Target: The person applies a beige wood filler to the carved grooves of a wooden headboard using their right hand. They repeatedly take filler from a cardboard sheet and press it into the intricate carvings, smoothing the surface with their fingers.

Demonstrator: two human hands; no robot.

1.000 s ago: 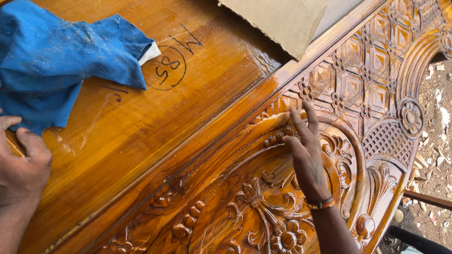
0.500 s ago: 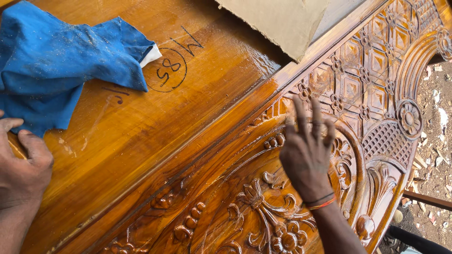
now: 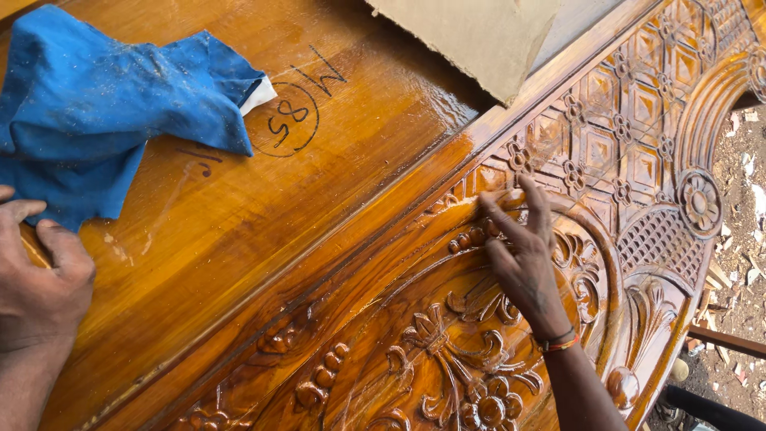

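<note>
A large varnished wooden door (image 3: 263, 239) lies flat, with a smooth plank on the left and carved floral and lattice panels on the right. My right hand (image 3: 523, 259) presses on the carved arch, fingers spread, and holds nothing I can see. My left hand (image 3: 40, 279) grips the door's near-left edge, fingers curled over the wood. A crumpled blue cloth (image 3: 104, 112) lies on the smooth plank just above my left hand, touching a circled pen mark.
A sheet of brown cardboard (image 3: 479, 36) leans over the door's far edge. To the right of the door lies dirt ground with wood chips (image 3: 738, 239). A dark bar (image 3: 706, 407) runs beneath the door at the lower right.
My right hand has slid along the carved arch, first a little down, then back up and left. The left hand and cloth have stayed put.
</note>
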